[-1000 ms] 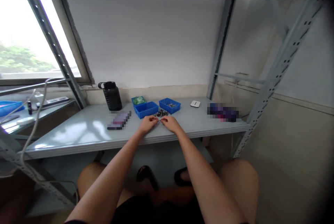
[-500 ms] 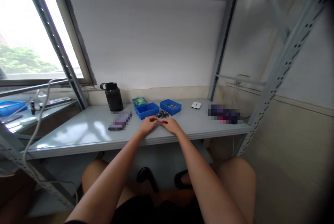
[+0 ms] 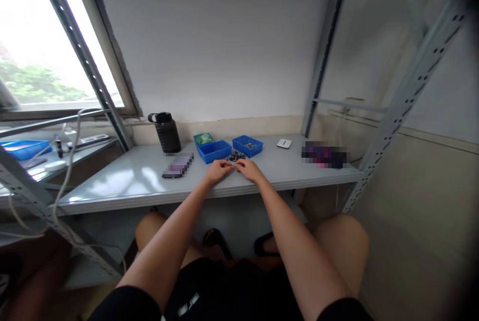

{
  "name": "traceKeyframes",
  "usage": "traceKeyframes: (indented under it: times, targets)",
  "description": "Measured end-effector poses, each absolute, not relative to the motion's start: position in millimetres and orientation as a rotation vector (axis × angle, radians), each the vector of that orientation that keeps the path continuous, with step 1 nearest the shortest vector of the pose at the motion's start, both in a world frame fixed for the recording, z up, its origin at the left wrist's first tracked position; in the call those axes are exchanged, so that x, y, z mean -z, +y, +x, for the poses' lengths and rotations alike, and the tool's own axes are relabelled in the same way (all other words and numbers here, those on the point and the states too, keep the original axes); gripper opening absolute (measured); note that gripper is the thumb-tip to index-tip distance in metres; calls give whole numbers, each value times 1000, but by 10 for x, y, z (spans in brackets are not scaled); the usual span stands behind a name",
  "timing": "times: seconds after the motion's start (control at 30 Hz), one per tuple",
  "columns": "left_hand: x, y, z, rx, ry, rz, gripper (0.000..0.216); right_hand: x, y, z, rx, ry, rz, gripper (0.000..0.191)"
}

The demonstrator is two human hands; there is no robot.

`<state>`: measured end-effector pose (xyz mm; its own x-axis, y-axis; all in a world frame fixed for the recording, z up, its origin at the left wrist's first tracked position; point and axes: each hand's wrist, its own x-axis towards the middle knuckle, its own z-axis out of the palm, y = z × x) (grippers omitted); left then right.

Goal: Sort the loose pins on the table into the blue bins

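Note:
My left hand [image 3: 218,170] and my right hand [image 3: 250,169] rest side by side on the grey shelf table [image 3: 127,186], fingertips almost touching. Both are pinched closed at the edge of a small pile of dark metal parts [image 3: 235,157]; what the fingers hold is too small to make out. Just beyond the pile stand three blue bins: an empty one [image 3: 214,151], one with green pieces [image 3: 204,139], and one with small dark parts [image 3: 247,146].
A black bottle [image 3: 167,132] stands at the back left, a blurred flat item [image 3: 178,165] lies in front of it. A small white device [image 3: 284,143] and a blurred dark object [image 3: 325,155] lie to the right. Metal rack posts [image 3: 407,86] flank the table; a side bench [image 3: 45,156] holds cables.
The camera has shifted slightly, so the table sits higher and farther right in view. My hands stay together by the pile of parts, fingers still pinched.

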<state>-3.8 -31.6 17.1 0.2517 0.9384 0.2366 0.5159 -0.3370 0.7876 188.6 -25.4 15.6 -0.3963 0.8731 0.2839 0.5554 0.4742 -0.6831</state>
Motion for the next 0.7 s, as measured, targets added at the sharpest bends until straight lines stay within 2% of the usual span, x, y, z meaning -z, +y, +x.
traceKeyframes:
  times: [0.7]
  targets:
    - [-185, -302, 4, -1089, 1482, 1864, 31, -205, -269, 1875, -622, -1867, -1355, 33]
